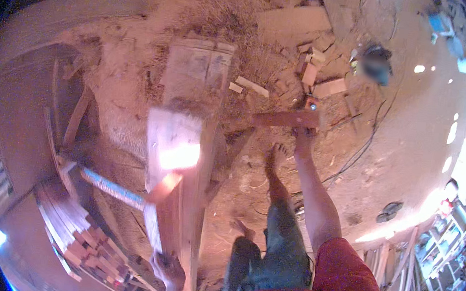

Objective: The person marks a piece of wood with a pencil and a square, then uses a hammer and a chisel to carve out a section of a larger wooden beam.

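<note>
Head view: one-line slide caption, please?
Right hand grips a reddish wooden plank; left hand steadies a long pale board.

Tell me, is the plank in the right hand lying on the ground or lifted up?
Lifted. The right hand grips one end of the plank, which sticks out level above the sawdust ground.

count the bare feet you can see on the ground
2: one foot set forward on the sawdust just left of the right hand; the other foot lower down beside the long plank. None seem hidden.
</note>
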`<state>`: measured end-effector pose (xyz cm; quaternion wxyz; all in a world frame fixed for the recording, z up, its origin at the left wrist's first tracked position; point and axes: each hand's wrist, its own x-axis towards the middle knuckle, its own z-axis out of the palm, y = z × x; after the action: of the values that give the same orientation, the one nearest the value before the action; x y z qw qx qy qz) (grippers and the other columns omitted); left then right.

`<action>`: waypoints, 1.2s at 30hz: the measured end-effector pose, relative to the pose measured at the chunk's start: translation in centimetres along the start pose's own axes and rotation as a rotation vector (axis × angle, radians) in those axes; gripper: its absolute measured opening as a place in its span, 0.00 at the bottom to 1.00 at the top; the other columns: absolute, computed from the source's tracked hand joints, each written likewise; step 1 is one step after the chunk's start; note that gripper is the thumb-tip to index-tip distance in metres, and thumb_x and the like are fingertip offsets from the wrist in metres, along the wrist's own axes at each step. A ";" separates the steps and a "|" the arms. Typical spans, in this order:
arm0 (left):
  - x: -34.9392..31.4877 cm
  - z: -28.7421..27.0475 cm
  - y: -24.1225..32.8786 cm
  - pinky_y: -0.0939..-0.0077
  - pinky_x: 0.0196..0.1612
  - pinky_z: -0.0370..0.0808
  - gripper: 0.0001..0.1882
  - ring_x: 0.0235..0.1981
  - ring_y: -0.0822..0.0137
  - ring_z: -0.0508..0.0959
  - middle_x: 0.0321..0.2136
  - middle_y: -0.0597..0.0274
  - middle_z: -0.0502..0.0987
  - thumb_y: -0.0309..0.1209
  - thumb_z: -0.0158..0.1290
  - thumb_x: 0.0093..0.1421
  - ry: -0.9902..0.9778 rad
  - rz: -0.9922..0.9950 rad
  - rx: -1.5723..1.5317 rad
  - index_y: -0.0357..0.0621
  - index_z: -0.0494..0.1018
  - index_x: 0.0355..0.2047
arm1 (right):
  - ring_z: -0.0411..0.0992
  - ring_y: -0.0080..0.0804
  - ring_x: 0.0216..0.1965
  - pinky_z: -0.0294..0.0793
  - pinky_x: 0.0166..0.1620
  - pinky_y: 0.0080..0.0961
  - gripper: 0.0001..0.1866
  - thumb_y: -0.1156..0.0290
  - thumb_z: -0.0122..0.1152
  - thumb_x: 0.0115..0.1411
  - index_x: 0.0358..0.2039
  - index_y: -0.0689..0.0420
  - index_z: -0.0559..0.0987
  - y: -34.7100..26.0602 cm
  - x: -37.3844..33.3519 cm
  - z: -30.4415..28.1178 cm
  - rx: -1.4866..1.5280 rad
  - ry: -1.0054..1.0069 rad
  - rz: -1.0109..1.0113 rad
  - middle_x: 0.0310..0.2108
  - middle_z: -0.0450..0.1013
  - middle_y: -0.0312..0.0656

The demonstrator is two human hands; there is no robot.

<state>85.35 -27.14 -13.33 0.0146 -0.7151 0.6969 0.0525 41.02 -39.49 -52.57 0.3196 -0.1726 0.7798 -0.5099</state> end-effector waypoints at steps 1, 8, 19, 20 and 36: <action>-0.3 -0.4 0.3 0.49 0.46 0.73 0.32 0.46 0.38 0.75 0.47 0.37 0.72 0.36 0.60 0.61 -0.046 -0.086 0.026 0.36 0.63 0.61 | 0.78 0.35 0.45 0.77 0.54 0.37 0.18 0.67 0.69 0.61 0.48 0.58 0.74 -2.5 -1.0 -2.0 0.313 0.032 0.299 0.44 0.77 0.43; 0.8 -3.9 2.0 0.50 0.57 0.70 0.43 0.55 0.38 0.70 0.57 0.37 0.67 0.44 0.63 0.57 -0.002 0.030 -0.189 0.40 0.55 0.66 | 0.79 0.30 0.39 0.80 0.51 0.38 0.19 0.57 0.68 0.62 0.46 0.54 0.75 -22.5 -12.4 -14.8 0.735 -0.206 0.544 0.38 0.78 0.37; -3.0 -16.5 4.5 0.60 0.67 0.62 0.58 0.65 0.55 0.64 0.65 0.47 0.63 0.46 0.76 0.41 -0.193 0.408 -1.296 0.36 0.57 0.66 | 0.77 0.29 0.28 0.81 0.33 0.28 0.22 0.50 0.68 0.58 0.40 0.55 0.79 -35.2 -40.7 -11.9 0.858 -0.627 0.930 0.26 0.77 0.37; -3.3 -15.4 2.9 0.60 0.64 0.65 0.52 0.61 0.58 0.68 0.61 0.49 0.68 0.44 0.76 0.41 -0.202 0.462 -1.392 0.36 0.63 0.63 | 0.76 0.29 0.28 0.81 0.33 0.29 0.22 0.48 0.66 0.59 0.39 0.55 0.79 -36.0 -43.5 -10.5 0.818 -0.792 0.892 0.25 0.77 0.37; -11.8 -13.8 -12.7 0.53 0.35 0.73 0.26 0.31 0.48 0.78 0.27 0.52 0.77 0.47 0.68 0.49 0.110 -0.161 -0.397 0.48 0.73 0.43 | 0.75 0.20 0.27 0.74 0.29 0.18 0.16 0.57 0.61 0.67 0.44 0.56 0.78 -35.5 -42.8 -8.1 -0.135 -0.950 0.217 0.29 0.79 0.35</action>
<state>98.46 -16.30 0.89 -0.1604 -0.7589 0.6134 0.1486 65.10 -23.35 -4.41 0.6792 -0.3243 0.5927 -0.2869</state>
